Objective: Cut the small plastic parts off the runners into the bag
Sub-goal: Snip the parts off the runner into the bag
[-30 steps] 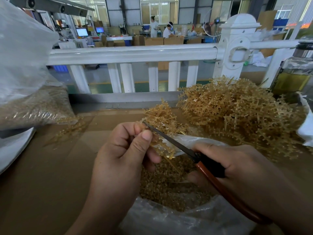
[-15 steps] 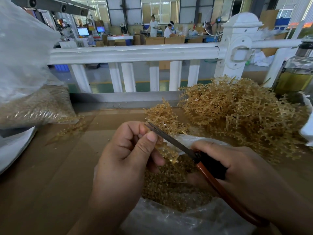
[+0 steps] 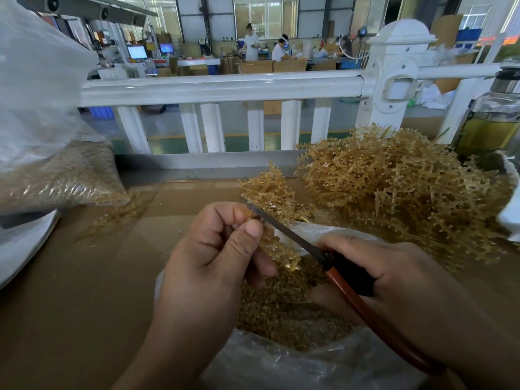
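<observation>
While pinching a runner above the bag with the left grip, clasps scissors in the right grip, blade against it.

left grip pinched, fingers curled, right grip clenched just beside it

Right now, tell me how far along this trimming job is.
Done: loose cut parts cover the bottom of the open bag, and another bag at the left looks full. In hand: the left hand pinches one runner over the bag while the right hand holds the scissors, blade at it. Left: a big pile of uncut runners behind, so much of the job remains.
</observation>
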